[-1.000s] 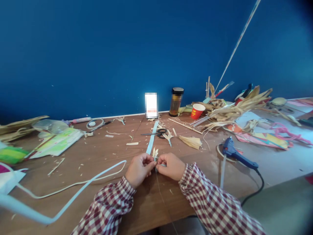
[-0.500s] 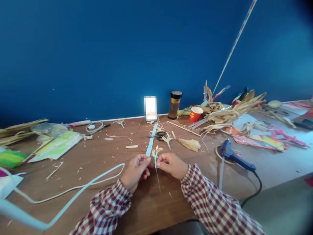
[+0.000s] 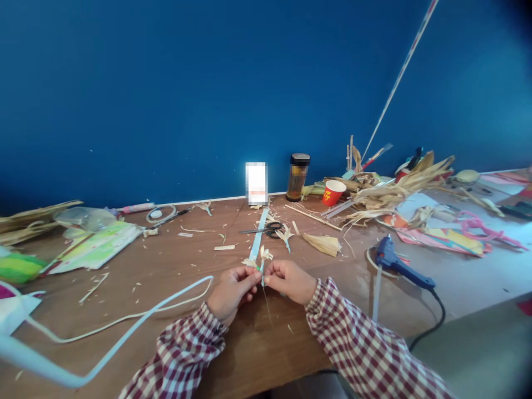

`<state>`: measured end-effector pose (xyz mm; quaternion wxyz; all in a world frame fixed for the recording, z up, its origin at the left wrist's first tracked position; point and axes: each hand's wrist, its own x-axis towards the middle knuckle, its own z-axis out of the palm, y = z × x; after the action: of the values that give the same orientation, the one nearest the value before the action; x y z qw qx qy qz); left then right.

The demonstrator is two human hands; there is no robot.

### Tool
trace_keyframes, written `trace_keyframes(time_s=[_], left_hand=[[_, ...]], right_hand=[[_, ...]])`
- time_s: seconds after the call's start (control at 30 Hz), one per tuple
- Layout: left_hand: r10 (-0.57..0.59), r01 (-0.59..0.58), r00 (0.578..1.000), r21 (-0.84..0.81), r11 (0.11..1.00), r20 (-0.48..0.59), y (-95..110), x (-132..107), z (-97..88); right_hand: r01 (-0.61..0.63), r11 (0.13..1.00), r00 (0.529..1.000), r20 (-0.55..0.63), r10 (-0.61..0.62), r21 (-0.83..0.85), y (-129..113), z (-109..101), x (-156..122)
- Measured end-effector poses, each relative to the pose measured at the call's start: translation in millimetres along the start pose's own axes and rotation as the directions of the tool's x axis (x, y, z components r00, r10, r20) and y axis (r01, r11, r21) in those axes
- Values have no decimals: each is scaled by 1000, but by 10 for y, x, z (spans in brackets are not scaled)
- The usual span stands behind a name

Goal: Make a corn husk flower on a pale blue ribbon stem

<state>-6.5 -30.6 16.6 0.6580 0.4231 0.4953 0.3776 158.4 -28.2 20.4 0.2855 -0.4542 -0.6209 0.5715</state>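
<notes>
Between my hands is a small corn-husk flower (image 3: 265,255), with pale petals on top and a light-blue wrapped stem ending in a thin thread-like tail. My left hand (image 3: 230,289) is closed, thumb and forefinger pinching the flower's side near a bit of green. From the other side, my right hand (image 3: 292,281) pinches the stem with fingers closed. Just beyond my fingers a light-blue paper strip (image 3: 257,244) lies lengthwise, with black scissors (image 3: 272,229) across it. Another husk flower (image 3: 285,237) rests right of the strip.
A blue glue gun (image 3: 399,265) lies at right with its cord off the edge. A red paper cup (image 3: 333,193), a lidded jar (image 3: 297,178) and dried husks (image 3: 411,180) stand behind. A white cable-like arm (image 3: 120,343) crosses the left front. Husk scraps litter the table (image 3: 166,293).
My hands have drawn slightly closer together around the husk flower. Its petals have turned a little, and a pale petal now shows above my left fingertips.
</notes>
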Motion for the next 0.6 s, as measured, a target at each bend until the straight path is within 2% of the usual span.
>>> trace_keyframes(time_s=[0.4,0.6], left_hand=[[47,-48,997,-14,999,-61,-3,-16,55],[66,-68,991,-18,998,-118,-2,0,78]], right_hand=[[-6,997,1000,-11,5,-74,63,31,15],[38,991,991,-121,-54,-132,67,86,21]])
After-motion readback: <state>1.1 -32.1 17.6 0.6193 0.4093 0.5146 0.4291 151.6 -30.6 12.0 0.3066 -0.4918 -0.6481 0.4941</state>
